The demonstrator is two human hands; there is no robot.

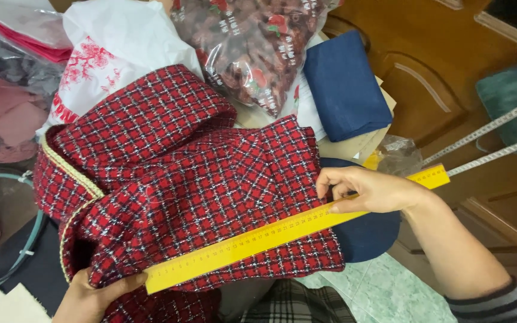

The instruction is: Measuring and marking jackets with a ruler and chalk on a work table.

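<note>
A red tweed garment with a black and white check and a pale trimmed edge lies bunched in the middle of the view. A long yellow ruler rests slantwise across its lower part. My left hand pinches the ruler's near end against the fabric at the bottom left. My right hand presses the ruler's far part down at the fabric's right edge, thumb on the ruler and fingers on the cloth.
A folded navy cloth and a clear bag of red-patterned fabric lie behind the garment. A white plastic bag sits at the back left. A tape measure runs across the wooden door on the right. Plaid fabric lies at the bottom.
</note>
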